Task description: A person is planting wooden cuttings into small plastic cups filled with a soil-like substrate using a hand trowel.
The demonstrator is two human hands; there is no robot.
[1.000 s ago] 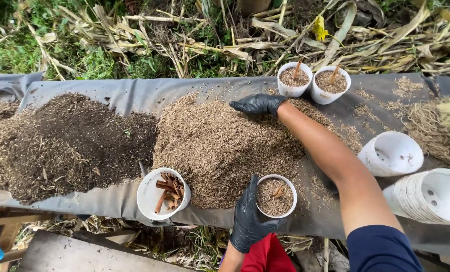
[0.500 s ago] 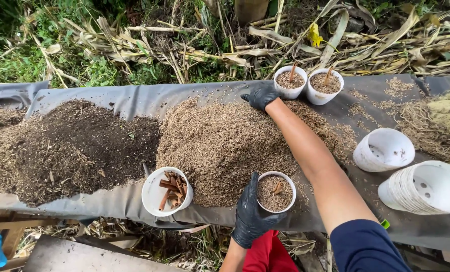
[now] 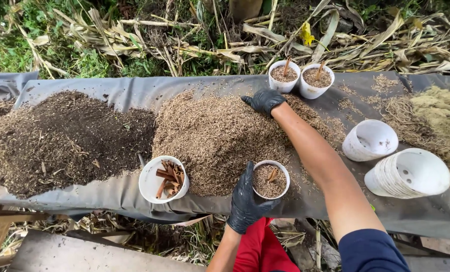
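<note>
**One hand steadies a filled pot, the other reaches into the husk heap**

The left hand (image 3: 246, 201), in a black glove, wraps its fingers around the near side of a small white pot (image 3: 270, 179), gripping it so it stands upright at the near edge of the worktop (image 3: 109, 90). The pot is nearly full of tan husk, with a short brown stick standing in it. It sits touching the foot of the husk heap (image 3: 220, 136), probably so that loose material can be drawn in without a long reach.

The right hand (image 3: 264, 100), also gloved, stretches across to the far side of the heap and rests palm down on the husk with fingers curled; whether it holds a pinch of material cannot be told.

Just left of the held pot, a white cup of brown sticks (image 3: 164, 179) stands within easy reach. Beyond the right hand, two filled pots (image 3: 300, 78) stand side by side, each with a stick. A dark soil heap (image 3: 63, 136) lies to the left; empty stacked pots (image 3: 409, 174) lie tipped on the right.
</note>
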